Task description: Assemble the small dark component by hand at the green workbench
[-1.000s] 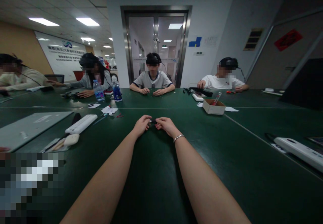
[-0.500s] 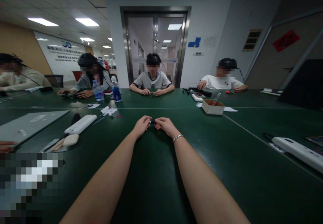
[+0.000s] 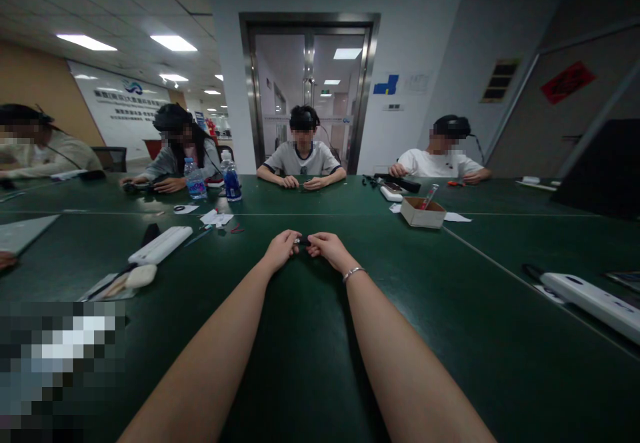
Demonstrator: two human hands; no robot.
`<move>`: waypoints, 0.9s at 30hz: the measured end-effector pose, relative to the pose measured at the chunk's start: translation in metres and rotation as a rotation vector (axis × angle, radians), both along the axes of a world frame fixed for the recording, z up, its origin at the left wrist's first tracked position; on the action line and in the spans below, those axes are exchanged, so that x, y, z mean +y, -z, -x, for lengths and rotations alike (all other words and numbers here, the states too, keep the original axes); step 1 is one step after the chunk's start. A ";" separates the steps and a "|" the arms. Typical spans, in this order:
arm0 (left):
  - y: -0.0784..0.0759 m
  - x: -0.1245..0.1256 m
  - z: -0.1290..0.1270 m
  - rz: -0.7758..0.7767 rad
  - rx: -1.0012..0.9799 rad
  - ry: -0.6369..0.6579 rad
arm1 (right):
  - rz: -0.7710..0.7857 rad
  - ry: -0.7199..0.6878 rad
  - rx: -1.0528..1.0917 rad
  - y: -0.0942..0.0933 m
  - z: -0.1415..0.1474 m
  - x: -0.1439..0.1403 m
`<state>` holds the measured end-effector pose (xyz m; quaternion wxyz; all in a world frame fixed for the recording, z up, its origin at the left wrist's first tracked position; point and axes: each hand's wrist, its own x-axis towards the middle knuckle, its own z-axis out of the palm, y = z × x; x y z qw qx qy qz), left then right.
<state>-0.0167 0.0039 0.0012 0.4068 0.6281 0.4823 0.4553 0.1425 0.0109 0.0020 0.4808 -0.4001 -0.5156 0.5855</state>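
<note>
Held item: one small dark object [image 3: 305, 240], its kind too small to be told, with a bright glint at its left end. It is held between the two hands over the middle of the green desk [image 3: 450, 310]; whether the desk is touched by it cannot be told.

Left hand [image 3: 281, 251]: fingers drawn narrow, pinched at the bright end of the object.

Right hand [image 3: 329, 250]: fingers likewise narrow, closed about the dark end. A silver bracelet [image 3: 354, 272] is worn at the wrist.

To the left, on the desk: a red loop [image 3: 237, 229]; a thin blue item [image 3: 199, 236]; white paper scraps [image 3: 216, 218]; an oblong white case [image 3: 161, 246], set at a slant; a rounded off-white piece [image 3: 141, 276] near it. A blue-labelled bottle [image 3: 195, 180] and a second bottle [image 3: 232, 182] are stood upright beyond.

To the right: one open box [image 3: 423, 216], in which a clear and red tube [image 3: 430, 196] is leaned; a long white strip [image 3: 593, 300], well apart.

Opposite: a seated person [image 3: 303, 156], by whom a white shirt with dark trim is worn.
</note>
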 end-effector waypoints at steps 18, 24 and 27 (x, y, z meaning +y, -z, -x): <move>0.007 0.007 0.004 -0.026 -0.006 -0.032 | 0.017 -0.007 -0.029 0.000 0.000 0.003; 0.009 0.008 0.004 -0.036 0.012 -0.042 | 0.025 0.004 -0.011 -0.003 0.001 -0.001; 0.007 0.006 0.002 -0.031 0.009 -0.029 | 0.023 -0.003 0.005 -0.002 0.001 0.000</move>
